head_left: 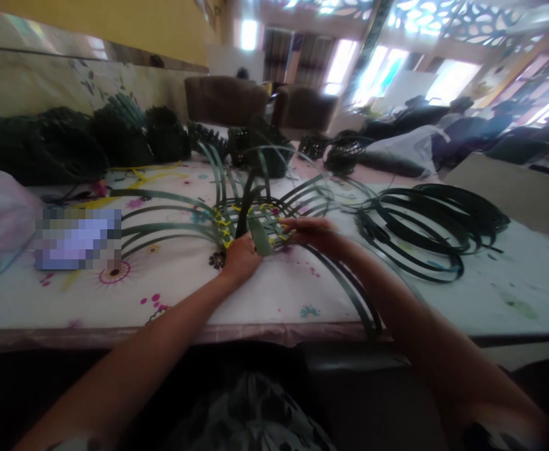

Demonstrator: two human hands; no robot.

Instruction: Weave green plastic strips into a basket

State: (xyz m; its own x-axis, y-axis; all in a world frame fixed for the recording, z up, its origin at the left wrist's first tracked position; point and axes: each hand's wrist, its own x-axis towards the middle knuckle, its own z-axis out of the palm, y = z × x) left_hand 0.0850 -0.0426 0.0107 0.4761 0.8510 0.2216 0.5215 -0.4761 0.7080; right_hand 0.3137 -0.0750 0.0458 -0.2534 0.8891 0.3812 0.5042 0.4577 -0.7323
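Observation:
A partly woven basket base of flat dark-green strips (230,216), tied with yellow twists, lies on the table in front of me. Its loose strips fan out to the left, back and right, and some hang over the front edge. My left hand (242,258) is closed at the near side of the weave, around green strips that stick up from it. My right hand (314,229) rests at the right side of the weave, fingers reaching toward its edge and touching it. Blur hides whether those right fingers pinch a strip.
Coils of green strip (425,225) lie to the right. Finished-looking dark woven baskets (67,144) line the back. A white plastic bag (406,150) sits back right, another pale bag (2,219) at far left. A blurred-out rectangular thing (78,239) lies left on the flowered tablecloth (237,300).

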